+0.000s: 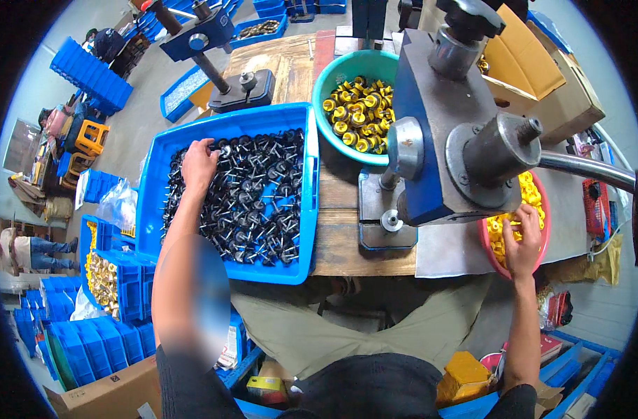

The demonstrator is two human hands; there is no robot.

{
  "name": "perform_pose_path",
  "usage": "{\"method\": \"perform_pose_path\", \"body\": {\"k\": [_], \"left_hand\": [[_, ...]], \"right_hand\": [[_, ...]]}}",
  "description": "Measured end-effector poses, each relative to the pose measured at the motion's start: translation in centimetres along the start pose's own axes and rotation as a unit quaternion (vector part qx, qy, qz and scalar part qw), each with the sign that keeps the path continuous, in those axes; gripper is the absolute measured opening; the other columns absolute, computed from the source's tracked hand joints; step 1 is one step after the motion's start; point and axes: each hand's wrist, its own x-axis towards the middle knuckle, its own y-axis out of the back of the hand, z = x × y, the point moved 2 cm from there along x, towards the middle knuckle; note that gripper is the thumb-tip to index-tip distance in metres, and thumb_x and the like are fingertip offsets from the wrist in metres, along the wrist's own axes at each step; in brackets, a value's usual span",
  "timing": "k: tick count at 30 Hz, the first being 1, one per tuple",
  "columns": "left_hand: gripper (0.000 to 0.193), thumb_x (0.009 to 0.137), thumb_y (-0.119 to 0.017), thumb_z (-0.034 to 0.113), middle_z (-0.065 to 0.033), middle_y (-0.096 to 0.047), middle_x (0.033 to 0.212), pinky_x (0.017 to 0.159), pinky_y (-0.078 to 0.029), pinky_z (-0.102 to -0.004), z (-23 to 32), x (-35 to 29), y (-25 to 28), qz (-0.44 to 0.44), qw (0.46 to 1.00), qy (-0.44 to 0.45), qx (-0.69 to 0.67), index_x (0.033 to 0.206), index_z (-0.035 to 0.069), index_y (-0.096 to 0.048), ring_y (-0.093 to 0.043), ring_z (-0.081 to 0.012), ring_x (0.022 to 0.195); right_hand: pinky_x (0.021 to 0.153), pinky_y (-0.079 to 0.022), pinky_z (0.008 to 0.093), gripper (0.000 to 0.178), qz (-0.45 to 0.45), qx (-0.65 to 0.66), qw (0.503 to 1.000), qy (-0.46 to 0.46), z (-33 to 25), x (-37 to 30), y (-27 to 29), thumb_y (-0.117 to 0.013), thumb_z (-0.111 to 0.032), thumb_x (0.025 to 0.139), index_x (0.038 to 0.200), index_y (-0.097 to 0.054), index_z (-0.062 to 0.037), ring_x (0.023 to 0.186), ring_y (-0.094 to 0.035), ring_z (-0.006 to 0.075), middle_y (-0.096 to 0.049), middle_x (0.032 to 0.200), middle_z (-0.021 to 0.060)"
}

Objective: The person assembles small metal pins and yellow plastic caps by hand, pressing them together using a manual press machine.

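Note:
My left hand (199, 166) reaches into the far left part of a blue plastic tray (310, 202). Its fingers are bent together among black round parts with metal pins (259, 199); what they hold, if anything, is hidden. On the other side, my right hand (520, 244) dips into a red bowl (501, 267) of small yellow plastic parts (532, 195). The thumb and fingers there are apart, touching the yellow parts. Between my hands stands a blue and grey hand press (431, 140), a small metal post (391, 221) on its base.
Behind the press base, a green bowl (321, 87) holds yellow-and-black parts (361, 115). A second press (242, 91) stands beyond the tray. The press's metal lever (588, 170) sticks out to the right. An open cardboard box (522, 56) sits far right; blue crates (123, 283) stand left.

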Motion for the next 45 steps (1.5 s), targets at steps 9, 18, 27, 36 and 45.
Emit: {"method": "perform_pose_path", "body": {"k": [9, 18, 27, 36, 45], "left_hand": [[0.014, 0.083, -0.072, 0.024, -0.0101, -0.067, 0.1, 0.084, -0.052, -0.0452, 0.5, 1.0, 0.0, -0.036, 0.993, -0.048, 0.099, 0.09, 0.013, -0.077, -0.061, -0.0311, 0.098], [0.022, 0.097, -0.062, 0.023, -0.0163, -0.07, 0.088, 0.072, -0.05, -0.036, 4.6, -2.9, 6.5, 0.028, 0.982, -0.053, -0.178, 0.094, 0.001, -0.06, -0.067, -0.0264, 0.079], [0.012, 0.09, -0.068, 0.012, -0.0103, -0.068, 0.087, 0.072, -0.052, -0.0312, 25.2, -19.7, 4.5, -0.092, 0.881, -0.076, -0.459, 0.097, 0.002, -0.068, -0.065, -0.0191, 0.077], [0.012, 0.09, -0.068, 0.011, -0.0127, -0.068, 0.083, 0.069, -0.051, -0.0336, 27.9, -20.2, -1.3, -0.087, 0.856, -0.022, -0.509, 0.093, 0.0, -0.066, -0.066, -0.0215, 0.075], [0.012, 0.085, -0.071, 0.008, -0.0118, -0.065, 0.08, 0.065, -0.048, -0.0355, 28.8, -20.8, -2.1, -0.091, 0.864, -0.027, -0.495, 0.091, 0.0, -0.066, -0.061, -0.0221, 0.07]], "right_hand": [[0.078, -0.054, 0.0253, 0.03, -0.055, 0.17, 0.981, -0.077, -5.3, -4.6, -1.5, -0.071, 0.007, 0.079, 0.108, -0.065, 0.0011, 0.094, -0.064, 0.016, -0.062, 0.109, 0.0097], [0.075, -0.055, 0.0254, 0.028, -0.101, 0.379, 0.895, -0.215, -7.5, -6.2, -7.6, -0.074, 0.0, 0.08, 0.108, -0.068, -0.0002, 0.094, -0.064, 0.0132, -0.063, 0.109, 0.0064], [0.069, -0.053, 0.0284, 0.026, -0.103, 0.318, 0.941, -0.059, -10.8, -1.7, -14.3, -0.077, -0.008, 0.079, 0.103, -0.069, -0.0028, 0.082, -0.065, 0.0173, -0.065, 0.102, 0.0081], [0.066, -0.051, 0.0297, 0.028, -0.103, 0.298, 0.944, -0.097, -10.7, -2.7, -14.1, -0.075, -0.005, 0.077, 0.104, -0.069, -0.0021, 0.071, -0.06, 0.0176, -0.063, 0.099, 0.009], [0.065, -0.05, 0.0275, 0.013, -0.112, 0.305, 0.936, -0.133, -8.5, -5.9, -11.2, -0.071, -0.009, 0.085, 0.095, -0.072, -0.0016, 0.069, -0.06, 0.0129, -0.066, 0.091, 0.0075]]}}
